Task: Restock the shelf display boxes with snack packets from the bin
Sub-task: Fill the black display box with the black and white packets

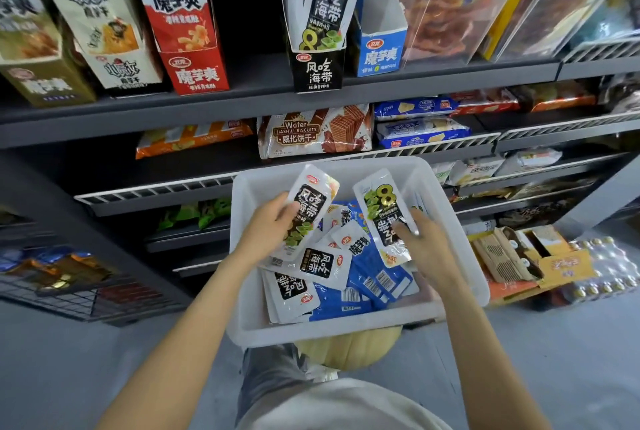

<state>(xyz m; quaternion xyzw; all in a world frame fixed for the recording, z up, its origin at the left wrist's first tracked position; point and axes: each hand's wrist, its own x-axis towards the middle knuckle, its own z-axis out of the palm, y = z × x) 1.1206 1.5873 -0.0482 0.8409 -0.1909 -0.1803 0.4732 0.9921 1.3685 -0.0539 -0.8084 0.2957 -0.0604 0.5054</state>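
Over the white bin (pixel 464 256), the left hand (pixel 268 230) is gripping one black-and-white packet (pixel 308 208), thumb across its face. The right hand (pixel 424 242) is pinching a second packet (pixel 384 213). More packets are lying in the bin below the black display box (pixel 317 74).

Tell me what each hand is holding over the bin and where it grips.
The left hand grips one black-and-white seaweed packet along its left edge, mid-length. The right hand pinches a second, upside-down seaweed packet at its lower right edge.
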